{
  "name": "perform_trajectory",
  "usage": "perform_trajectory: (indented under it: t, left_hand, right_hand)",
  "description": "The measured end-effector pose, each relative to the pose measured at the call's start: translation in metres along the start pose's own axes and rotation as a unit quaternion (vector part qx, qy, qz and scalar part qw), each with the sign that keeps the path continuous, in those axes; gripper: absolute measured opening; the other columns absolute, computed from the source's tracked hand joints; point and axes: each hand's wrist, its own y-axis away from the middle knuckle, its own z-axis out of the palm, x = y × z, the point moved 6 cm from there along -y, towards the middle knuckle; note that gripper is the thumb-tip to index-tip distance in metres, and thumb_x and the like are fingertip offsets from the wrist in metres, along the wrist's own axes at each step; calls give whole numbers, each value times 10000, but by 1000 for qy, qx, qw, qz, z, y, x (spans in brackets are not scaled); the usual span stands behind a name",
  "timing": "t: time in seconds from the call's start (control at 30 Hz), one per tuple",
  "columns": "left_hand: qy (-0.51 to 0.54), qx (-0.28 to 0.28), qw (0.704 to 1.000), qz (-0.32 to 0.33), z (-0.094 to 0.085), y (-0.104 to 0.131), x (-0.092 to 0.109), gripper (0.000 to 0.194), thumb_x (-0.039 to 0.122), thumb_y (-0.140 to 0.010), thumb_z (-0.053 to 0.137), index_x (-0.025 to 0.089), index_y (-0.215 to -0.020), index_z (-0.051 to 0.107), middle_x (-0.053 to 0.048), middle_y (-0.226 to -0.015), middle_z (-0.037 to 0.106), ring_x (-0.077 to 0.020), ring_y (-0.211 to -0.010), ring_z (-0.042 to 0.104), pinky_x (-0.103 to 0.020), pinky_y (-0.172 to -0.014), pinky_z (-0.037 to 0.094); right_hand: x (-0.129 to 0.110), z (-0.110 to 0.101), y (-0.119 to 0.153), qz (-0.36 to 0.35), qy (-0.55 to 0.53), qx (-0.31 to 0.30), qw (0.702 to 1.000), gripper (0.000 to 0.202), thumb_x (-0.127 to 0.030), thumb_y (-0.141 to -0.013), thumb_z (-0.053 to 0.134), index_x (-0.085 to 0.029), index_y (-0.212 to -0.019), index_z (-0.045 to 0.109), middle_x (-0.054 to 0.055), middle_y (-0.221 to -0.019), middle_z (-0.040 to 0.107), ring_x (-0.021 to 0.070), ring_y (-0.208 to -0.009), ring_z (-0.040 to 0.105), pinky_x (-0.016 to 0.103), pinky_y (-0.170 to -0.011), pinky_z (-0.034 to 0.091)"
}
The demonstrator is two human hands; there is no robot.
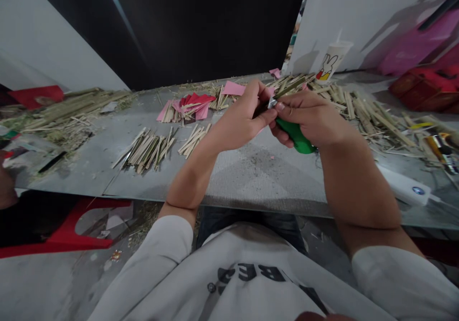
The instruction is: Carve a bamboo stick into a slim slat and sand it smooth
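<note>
Because the green-handled tool [297, 137], right of upper centre, has its metal tip [271, 103] beside the left hand [239, 115], whose fingers pinch something obscured, the curled right hand [312, 116] slipping could nick them.

a white short-sleeved shirt [251, 244] with black lettering [247, 272] across its front is worn with dark trousers [219, 223].

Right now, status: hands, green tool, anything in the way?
Right hand gripping green tool. Left hand beside it, at small metal piece; grip unclear. Cut sticks on table, left of both hands.
</note>
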Motion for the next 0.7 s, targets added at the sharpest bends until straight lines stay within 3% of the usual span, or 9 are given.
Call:
perform_trajectory:
  t: [0.33,0.5,0.63,0.7]
  left_hand:
    - [-84,126,987,-53,-11,6,9,366,286,-1018,813,275,-955,453,-4,-884,603,-199,-840,564,-354,-795,372]
    - [-84,92,992,-23,-9,5,13,336,227,-1031,803,256,-950,478,3,-932,578,-172,-845,564,-350,-814,362]
    - [-24,74,995,-62,-8,4,8,377,148,-981,851,235,-917,489,12,-894,509,-181,-926,609,-334,-837,404]
    - [-19,79,994,-70,-9,4,7,392,135,-975,855,233,-909,481,12,-886,487,-187,-951,623,-329,-845,424]
  right_hand:
    - [5,2,-3,-25,-41,96,994,432,-465,-1026,881,-178,-799,650,2,-703,536,109,-523,479,248,-395,423]
    - [8,4,-3,-5,-35,63,997,424,-459,-1044,857,-193,-791,643,-25,-601,491,113,-472,454,248,-378,399]
    - [10,8,-2,13,-46,11,999,393,-421,-1066,820,-191,-802,641,-22,-564,512,108,-434,443,243,-369,388]
    - [11,8,-3,12,-50,14,999,385,-395,-1068,816,-188,-797,637,-24,-570,505,107,-445,453,237,-373,390]
